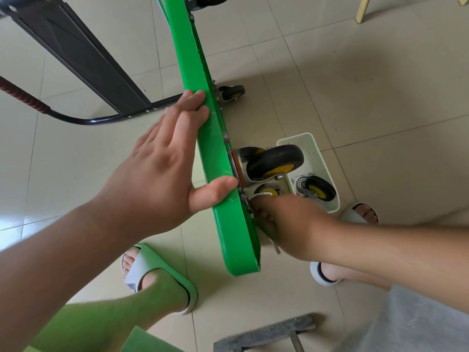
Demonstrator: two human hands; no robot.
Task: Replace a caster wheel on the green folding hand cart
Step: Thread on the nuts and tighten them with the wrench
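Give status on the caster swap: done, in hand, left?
Done: the green cart deck stands on edge, with a mounted caster on its underside. In hand: the left hand braces the deck; the right hand works on the underside just below that caster, its grip hidden. Left: a loose caster lies in the white basket; old or new, cannot tell. Fastening looks unfinished.

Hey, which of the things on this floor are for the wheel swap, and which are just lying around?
For the job: green plastic cart deck, its mounted black-and-yellow caster wheel, white perforated plastic basket, spare black-and-yellow caster inside it, left hand, right hand.
Lying about: black metal frame, grey metal stand, pale wooden stick.
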